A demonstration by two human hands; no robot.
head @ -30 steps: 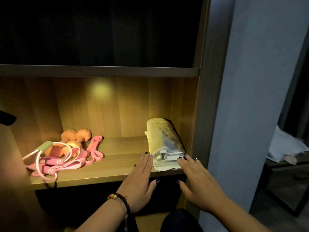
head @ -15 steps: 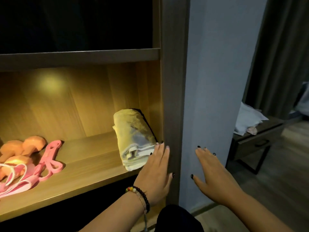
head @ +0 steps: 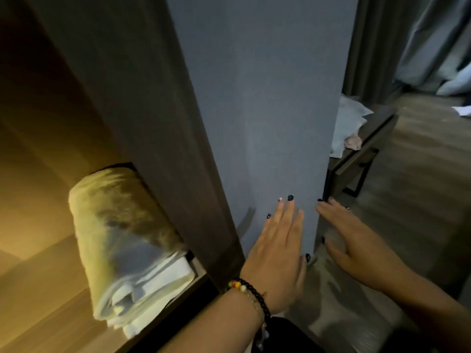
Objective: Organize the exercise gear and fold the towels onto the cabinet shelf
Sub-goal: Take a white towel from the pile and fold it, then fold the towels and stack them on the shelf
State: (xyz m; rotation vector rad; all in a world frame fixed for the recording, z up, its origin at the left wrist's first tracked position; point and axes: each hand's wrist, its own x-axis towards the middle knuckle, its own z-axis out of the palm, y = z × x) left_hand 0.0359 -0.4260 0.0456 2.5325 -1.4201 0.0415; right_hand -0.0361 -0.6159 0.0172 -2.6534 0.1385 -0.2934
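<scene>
Fingers (head: 285, 212) of the left hand (head: 276, 261) stretch straight and flat in front of the grey wall (head: 260, 98), holding nothing; a beaded bracelet (head: 251, 293) circles its wrist. Beside it the right hand (head: 349, 240) is likewise spread and empty. Off to the left, the folded towel (head: 122, 240) lies on the lit cabinet shelf (head: 46, 307), against the dark side panel (head: 142, 123).
</scene>
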